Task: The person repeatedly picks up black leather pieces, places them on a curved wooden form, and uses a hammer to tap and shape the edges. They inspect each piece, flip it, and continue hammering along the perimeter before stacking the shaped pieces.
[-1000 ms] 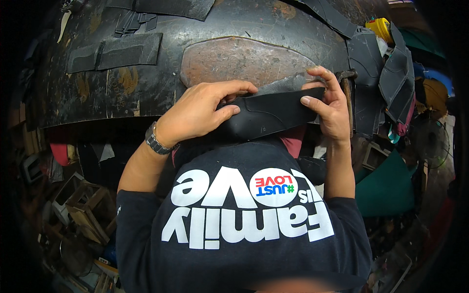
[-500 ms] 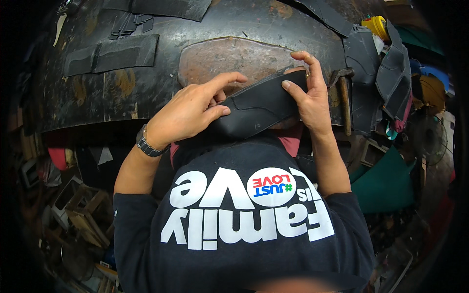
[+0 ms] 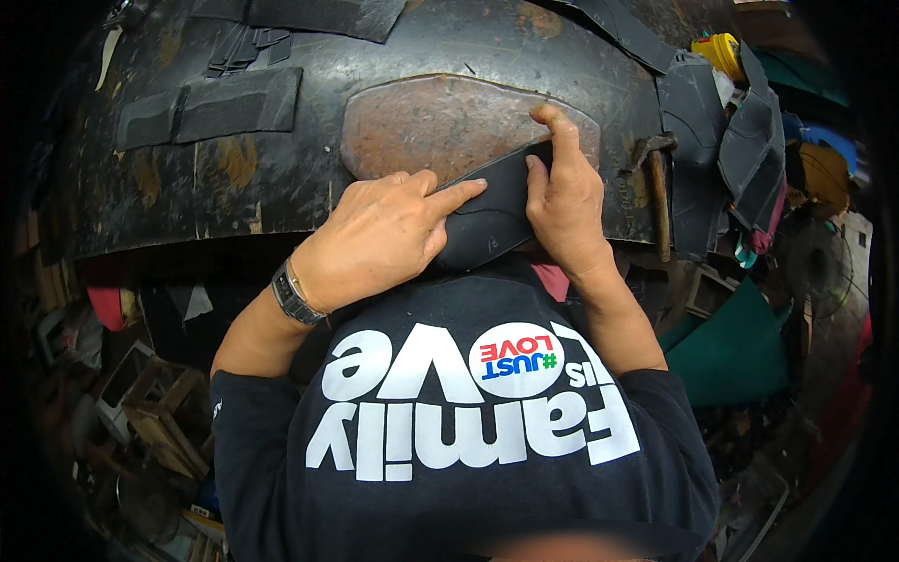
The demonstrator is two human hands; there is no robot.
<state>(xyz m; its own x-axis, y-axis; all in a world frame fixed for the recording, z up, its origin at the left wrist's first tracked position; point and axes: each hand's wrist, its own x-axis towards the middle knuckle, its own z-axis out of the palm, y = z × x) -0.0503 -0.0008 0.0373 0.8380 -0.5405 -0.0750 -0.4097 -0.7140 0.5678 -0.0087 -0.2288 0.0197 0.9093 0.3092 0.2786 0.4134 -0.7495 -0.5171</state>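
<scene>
A folded black leather piece (image 3: 498, 199) with a curved seam line slants over the near edge of the workbench. My left hand (image 3: 379, 225) grips its left end, index finger stretched along the upper edge. Its other fingers curl in, and the thumb is largely hidden. At the right end my right hand (image 3: 567, 192) holds the piece, the thumb on its face and the index finger raised and bent beyond the top edge. Under and behind the leather lies a flat brown stone slab (image 3: 403, 131).
A hammer (image 3: 660, 197) lies right of the slab. Several black leather pieces (image 3: 693, 122) hang over the bench's right side near a yellow container (image 3: 719, 54). Dark strips (image 3: 211, 108) lie on the workbench (image 3: 309, 197) at left. Green material (image 3: 730, 347) sits lower right.
My left hand has moved rightward and turned palm down, its index finger now on the leather. My right hand and the leather's right end have shifted slightly left.
</scene>
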